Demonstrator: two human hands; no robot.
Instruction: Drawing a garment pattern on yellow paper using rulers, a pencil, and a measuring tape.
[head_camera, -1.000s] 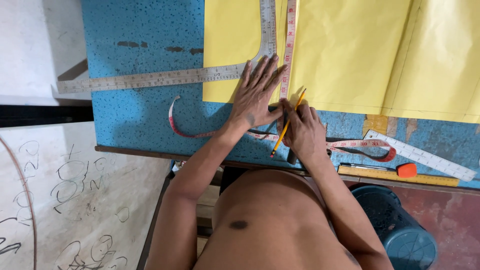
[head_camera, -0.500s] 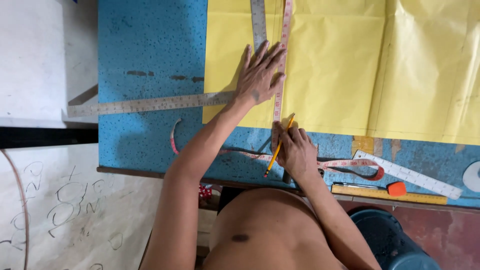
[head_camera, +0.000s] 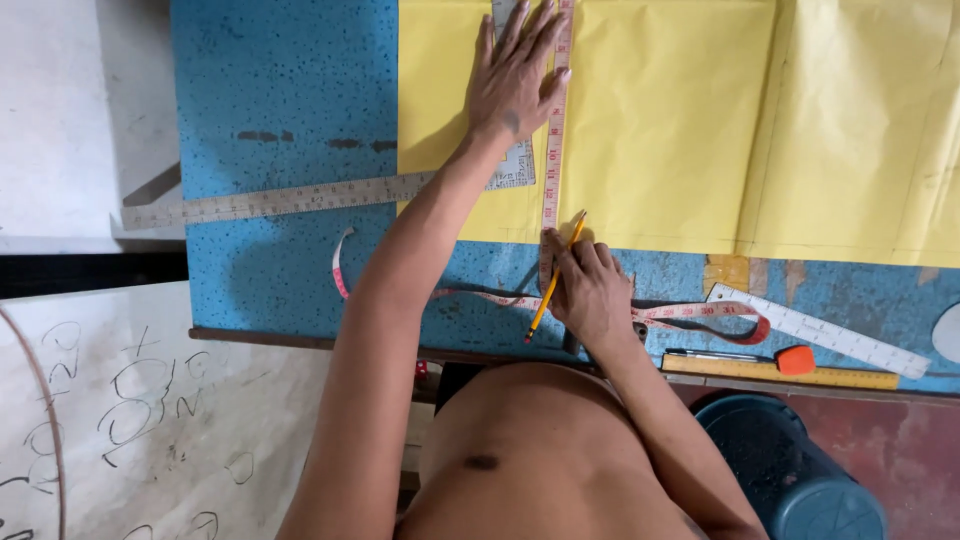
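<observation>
Since the earlier frame the left hand (head_camera: 515, 75) has slid farther up the yellow paper (head_camera: 660, 120), and the tape (head_camera: 555, 130) now runs straight from it down to the right hand (head_camera: 590, 290), where before it lay more loosely. The left hand is spread flat, fingers wide, pressing the tape's upper part onto the paper, with the metal square (head_camera: 300, 200) partly beneath the palm. The right hand is closed around a yellow pencil (head_camera: 553, 280) and also pins the tape at the paper's lower edge; the pencil tip points up toward that edge, just beside the tape. The rest of the tape trails across the blue table (head_camera: 270, 90), one loop curling left under the forearm and another running right toward a white ruler (head_camera: 820, 330). The long arm of the square lies sideways across the table, well left of the paper. Near the table's front edge, right of the right hand, lie a yellow ruler (head_camera: 850, 377) and an orange block (head_camera: 795, 360) touching it. Below the table on the right stands a dark blue bucket (head_camera: 790, 470).
</observation>
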